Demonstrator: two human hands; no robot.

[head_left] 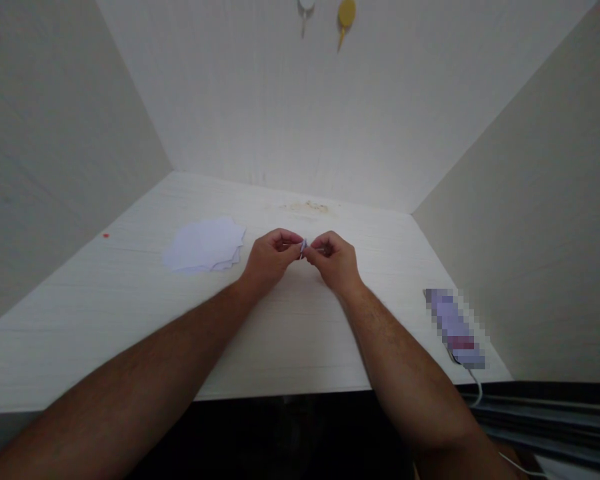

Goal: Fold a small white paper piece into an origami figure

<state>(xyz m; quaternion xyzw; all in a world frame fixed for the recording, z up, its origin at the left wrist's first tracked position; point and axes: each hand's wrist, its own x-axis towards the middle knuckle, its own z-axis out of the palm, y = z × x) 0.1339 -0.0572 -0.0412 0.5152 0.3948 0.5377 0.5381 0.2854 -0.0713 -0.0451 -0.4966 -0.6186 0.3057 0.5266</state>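
Note:
Near the middle of the table, both hands meet at a small whitish piece, apparently folded paper (304, 247). My left hand (273, 257) is closed, with thumb and fingers pinching the left side of this piece. From the other side, my right hand (337, 261) is closed in a pinch on it too. Most of the piece is hidden by the fingertips, so its full shape does not show. To the left of my left hand lies a loose stack of white paper sheets (205, 243) with uneven edges.
A pixelated, phone-like device (455, 327) lies at the table's right side, with a white cable (477, 387) running off the front edge. A tiny red bit (106, 235) is at the far left. Panels enclose three sides; a yellow hook (347, 15) hangs on the back one.

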